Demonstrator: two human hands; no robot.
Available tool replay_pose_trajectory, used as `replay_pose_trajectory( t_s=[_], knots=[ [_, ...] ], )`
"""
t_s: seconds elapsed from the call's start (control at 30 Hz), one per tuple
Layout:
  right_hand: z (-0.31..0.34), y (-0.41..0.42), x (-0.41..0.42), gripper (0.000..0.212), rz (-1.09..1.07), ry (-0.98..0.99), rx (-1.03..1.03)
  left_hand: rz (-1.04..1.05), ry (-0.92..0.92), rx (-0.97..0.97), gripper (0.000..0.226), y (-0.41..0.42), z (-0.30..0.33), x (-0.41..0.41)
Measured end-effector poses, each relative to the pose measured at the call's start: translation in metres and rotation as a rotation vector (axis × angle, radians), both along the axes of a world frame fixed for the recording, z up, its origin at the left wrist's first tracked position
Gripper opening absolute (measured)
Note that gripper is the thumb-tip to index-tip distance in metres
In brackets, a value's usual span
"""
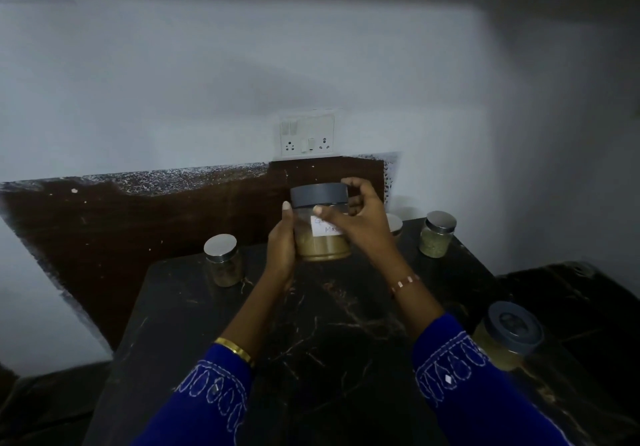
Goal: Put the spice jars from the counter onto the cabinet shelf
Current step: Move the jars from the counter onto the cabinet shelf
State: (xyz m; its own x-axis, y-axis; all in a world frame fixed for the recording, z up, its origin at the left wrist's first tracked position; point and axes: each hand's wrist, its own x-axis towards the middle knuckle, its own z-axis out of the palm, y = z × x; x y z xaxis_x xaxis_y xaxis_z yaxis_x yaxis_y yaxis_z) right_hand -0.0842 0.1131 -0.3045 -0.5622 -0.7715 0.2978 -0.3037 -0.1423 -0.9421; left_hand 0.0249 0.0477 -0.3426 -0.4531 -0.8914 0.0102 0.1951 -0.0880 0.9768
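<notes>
A white switch-and-socket plate (307, 135) sits on the pale wall (173, 81) just above the fingers. Below it a dark brown backsplash panel (138, 217) runs off to the left of the fingers, its upper edge speckled white and ragged. A narrow strip of that speckled edge (391, 175) shows just right of the fingers. The black, veined surface (329, 341) spreads out beneath and nearer than the fingers; a second dark slab (588, 300) lies lower, far to their right.
</notes>
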Motion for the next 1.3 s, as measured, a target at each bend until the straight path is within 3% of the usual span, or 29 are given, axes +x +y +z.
replay_pose_trajectory(
  t_s=[0.07, 0.17, 0.43, 0.7, 0.87, 1.03, 1.17, 1.3],
  knots=[
    [0.000, -0.001, 0.003, 0.057, -0.042, 0.061, 0.012, -0.030, -0.004, -0.031, 0.040, 0.002, 0.000, -0.001],
    [0.004, 0.004, 0.000, 0.039, -0.043, -0.030, -0.005, -0.060, 0.009, -0.055, 0.038, 0.002, 0.002, -0.001],
    [-0.004, 0.025, -0.025, 0.026, 0.226, -0.235, 0.048, -0.088, 0.040, -0.109, 0.041, 0.012, 0.018, -0.018],
    [0.029, 0.029, -0.083, 0.022, 0.310, -0.196, -0.005, 0.059, -0.057, -0.252, 0.044, 0.020, 0.061, -0.078],
    [0.078, 0.026, -0.134, 0.042, 0.315, -0.126, -0.075, 0.191, -0.091, -0.398, 0.048, 0.027, 0.115, -0.129],
    [0.144, 0.017, -0.170, 0.041, 0.385, -0.003, -0.163, 0.303, -0.084, -0.585, 0.042, 0.024, 0.178, -0.163],
    [0.197, -0.002, -0.187, 0.047, 0.319, 0.093, -0.259, 0.388, -0.028, -0.688, 0.044, 0.009, 0.235, -0.178],
    [0.252, -0.017, -0.199, 0.042, 0.337, 0.094, -0.378, 0.422, 0.053, -0.785, 0.047, -0.003, 0.291, -0.186]
  ],
)
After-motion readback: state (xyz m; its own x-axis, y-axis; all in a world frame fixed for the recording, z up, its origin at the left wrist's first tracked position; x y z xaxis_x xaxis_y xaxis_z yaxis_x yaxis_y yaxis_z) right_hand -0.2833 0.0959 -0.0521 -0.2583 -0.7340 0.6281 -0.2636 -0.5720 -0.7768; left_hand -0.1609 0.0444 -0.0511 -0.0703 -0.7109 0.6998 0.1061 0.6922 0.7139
